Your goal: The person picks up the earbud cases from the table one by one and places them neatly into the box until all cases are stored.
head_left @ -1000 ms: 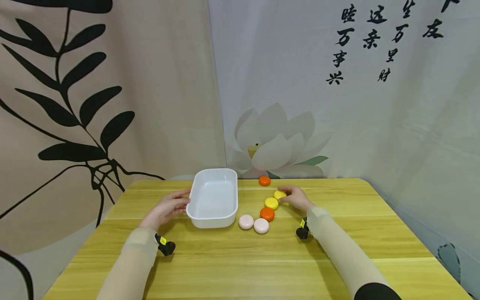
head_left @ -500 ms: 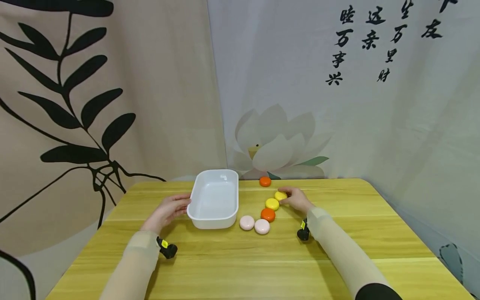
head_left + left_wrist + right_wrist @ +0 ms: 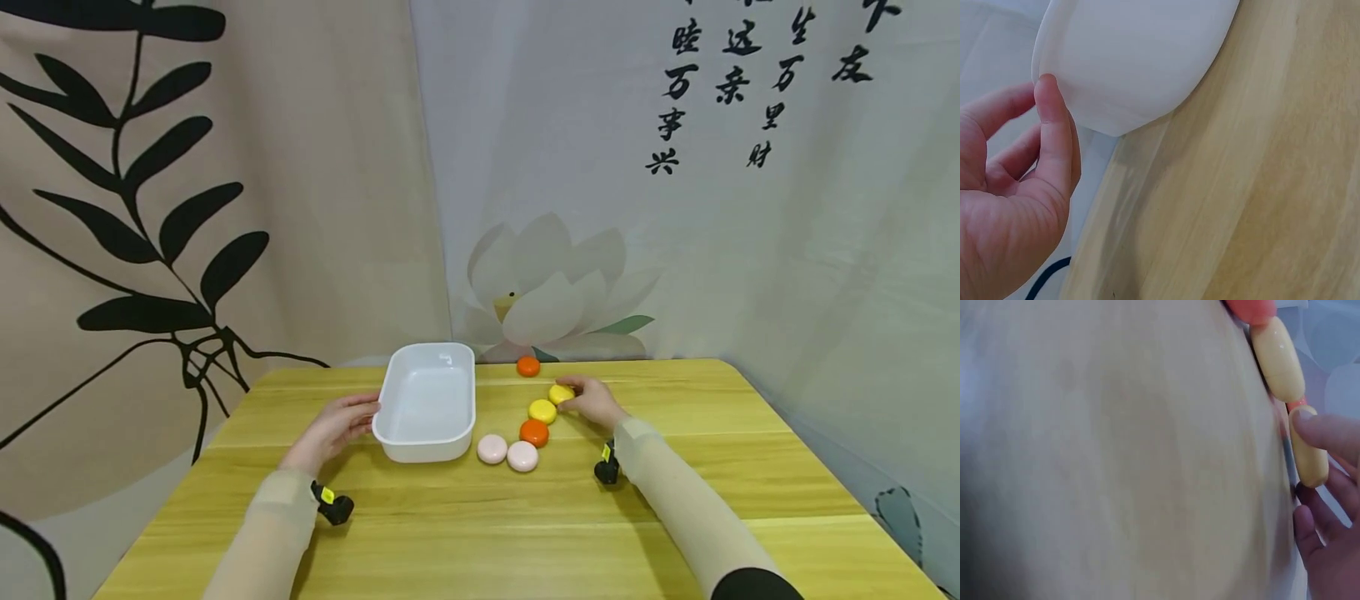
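Observation:
My left hand touches the left wall of a white rectangular tub with its fingertips, the fingers fairly straight. In the left wrist view one fingertip lies against the tub's outer wall near its rim. With thumb and fingers, my right hand pinches a glossy yellow rounded disc at the far end of a bent row. The thumb lies on this yellow disc in the right wrist view. Touching or close beside it in the row come another yellow disc, an orange disc and two pale pink discs.
One more orange disc lies alone near the far edge of the wooden table. A printed cloth curtain hangs right behind that edge. Each wrist wears a small black camera.
The head view has shifted slightly, so the whole scene sits a little lower. Both hands, the tub and the discs keep their places relative to one another.

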### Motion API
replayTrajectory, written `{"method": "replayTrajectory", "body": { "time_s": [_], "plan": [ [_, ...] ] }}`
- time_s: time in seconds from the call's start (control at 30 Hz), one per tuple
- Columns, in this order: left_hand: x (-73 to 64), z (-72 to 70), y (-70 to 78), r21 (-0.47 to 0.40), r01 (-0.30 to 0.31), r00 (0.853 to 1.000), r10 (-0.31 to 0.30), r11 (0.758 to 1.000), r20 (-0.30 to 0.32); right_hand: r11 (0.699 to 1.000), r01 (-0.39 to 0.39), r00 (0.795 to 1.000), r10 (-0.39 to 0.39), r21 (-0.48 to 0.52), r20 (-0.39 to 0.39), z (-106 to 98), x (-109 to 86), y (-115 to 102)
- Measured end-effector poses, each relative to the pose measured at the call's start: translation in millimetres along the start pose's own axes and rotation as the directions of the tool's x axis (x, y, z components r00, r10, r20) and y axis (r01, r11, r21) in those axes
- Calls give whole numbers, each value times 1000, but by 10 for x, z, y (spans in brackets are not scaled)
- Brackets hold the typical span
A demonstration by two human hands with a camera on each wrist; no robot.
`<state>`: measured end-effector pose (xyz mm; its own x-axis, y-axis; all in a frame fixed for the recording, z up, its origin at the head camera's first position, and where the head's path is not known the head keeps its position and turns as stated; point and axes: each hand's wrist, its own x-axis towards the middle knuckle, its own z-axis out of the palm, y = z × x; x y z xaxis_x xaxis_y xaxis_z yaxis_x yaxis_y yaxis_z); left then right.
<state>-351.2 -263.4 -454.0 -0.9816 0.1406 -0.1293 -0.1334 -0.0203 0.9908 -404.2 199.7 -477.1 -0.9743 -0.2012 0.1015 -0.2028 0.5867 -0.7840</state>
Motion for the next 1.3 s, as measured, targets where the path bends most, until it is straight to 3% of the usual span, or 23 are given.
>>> {"method": "replayTrajectory", "body": {
  "time_s": [0.3, 0.87, 1.3],
  "plan": [
    [-11, -33, -38, -9, -38, 996, 39, 999, 75, 999, -36, 999, 36, 14, -17, -80, 17, 67],
    [-10, -21, -46, 25, -54, 996, 52, 998, 75, 998, -46, 999, 45, 45, 16, -323, -45, -20],
    [5, -49, -98, 30, -76, 993, 73, 997, 92, 997, -4, 999, 1, 76, 33, -332, -91, -91]
  ]
}}
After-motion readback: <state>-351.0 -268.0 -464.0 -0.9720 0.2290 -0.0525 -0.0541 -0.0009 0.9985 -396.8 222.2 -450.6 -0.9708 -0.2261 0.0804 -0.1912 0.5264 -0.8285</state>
